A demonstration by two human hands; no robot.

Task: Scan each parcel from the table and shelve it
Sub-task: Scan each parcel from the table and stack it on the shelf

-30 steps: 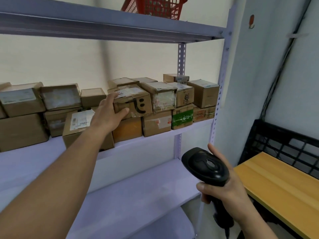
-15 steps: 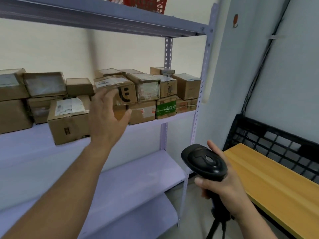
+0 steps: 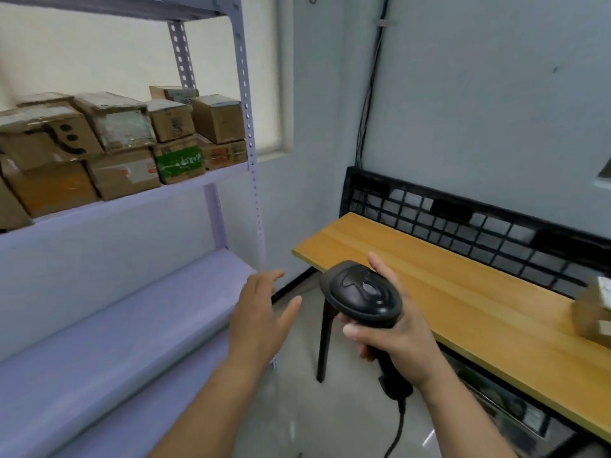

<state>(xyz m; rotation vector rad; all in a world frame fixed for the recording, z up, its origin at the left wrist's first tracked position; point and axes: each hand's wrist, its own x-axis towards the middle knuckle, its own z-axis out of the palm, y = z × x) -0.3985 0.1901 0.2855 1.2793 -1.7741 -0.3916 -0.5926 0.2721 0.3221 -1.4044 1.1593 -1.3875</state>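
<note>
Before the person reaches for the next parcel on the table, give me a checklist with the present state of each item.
1. Left hand free: ok, open, holding nothing.
2. Barcode scanner gripped by right hand: ok.
3. Parcel waiting on wooden table: ok, at the frame's right edge.
4. Parcel's label facing the scanner: cannot tell, blurred.
5. Shelf space: ok, lower shelf shows bare surface.

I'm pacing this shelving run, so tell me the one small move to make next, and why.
Most likely, swing the left hand across to the parcel at the far right of the table. That hand is open and holds nothing, the right hand grips the scanner, and that parcel lies on the table, not yet shelved.
</note>
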